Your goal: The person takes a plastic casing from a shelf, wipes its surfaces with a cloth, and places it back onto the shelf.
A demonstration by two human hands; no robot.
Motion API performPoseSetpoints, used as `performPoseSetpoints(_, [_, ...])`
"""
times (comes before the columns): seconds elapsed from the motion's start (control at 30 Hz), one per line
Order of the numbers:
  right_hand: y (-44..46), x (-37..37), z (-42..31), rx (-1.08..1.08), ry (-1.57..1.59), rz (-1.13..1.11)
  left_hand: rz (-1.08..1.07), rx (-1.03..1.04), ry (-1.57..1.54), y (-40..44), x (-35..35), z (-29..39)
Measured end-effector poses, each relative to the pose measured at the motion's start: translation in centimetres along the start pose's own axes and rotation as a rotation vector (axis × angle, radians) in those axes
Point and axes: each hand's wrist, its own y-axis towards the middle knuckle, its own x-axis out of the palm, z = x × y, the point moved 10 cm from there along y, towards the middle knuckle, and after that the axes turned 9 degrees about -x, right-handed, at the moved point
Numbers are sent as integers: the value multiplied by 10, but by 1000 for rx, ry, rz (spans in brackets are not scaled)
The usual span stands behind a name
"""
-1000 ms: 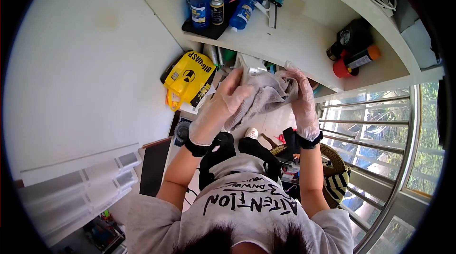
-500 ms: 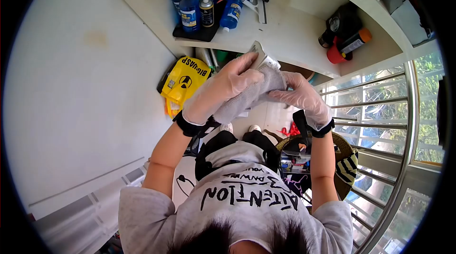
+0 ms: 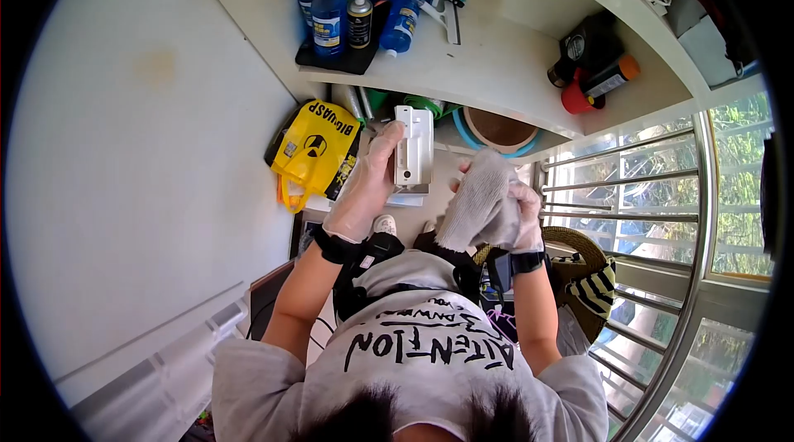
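My left hand point(image 3: 365, 187), in a clear plastic glove, grips a white rectangular plastic housing point(image 3: 415, 148) along its left side. The housing stands lengthwise in front of me, with a small dark round spot near its lower end; its exact kind I cannot tell. A bunched grey cloth point(image 3: 478, 204) is held in my gloved right hand point(image 3: 529, 215), its folds covering part of the fingers. Cloth and housing are apart, with a gap between them.
A shelf ahead carries several blue liquid bottles point(image 3: 328, 24), a squeegee point(image 3: 452, 22) and a red cup point(image 3: 579, 96). Below it are a yellow bag point(image 3: 318, 144) and a blue-rimmed basin point(image 3: 467, 143). Metal window bars point(image 3: 624, 181) run along the right, near a straw bag point(image 3: 579, 310).
The cloth was around the white housing, with both hands on them. Now my right hand has drawn the cloth away to the right, and my left hand holds the uncovered housing.
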Motion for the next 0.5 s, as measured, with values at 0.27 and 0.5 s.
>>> performPoseSetpoints(0.27, [-20, -1, -60, -385, -457, 323, 95, 169, 195, 18, -48, -29])
performPoseSetpoints(0.5, [26, 114, 20, -895, -1891, -376, 59, 109, -578, -16, 7, -17])
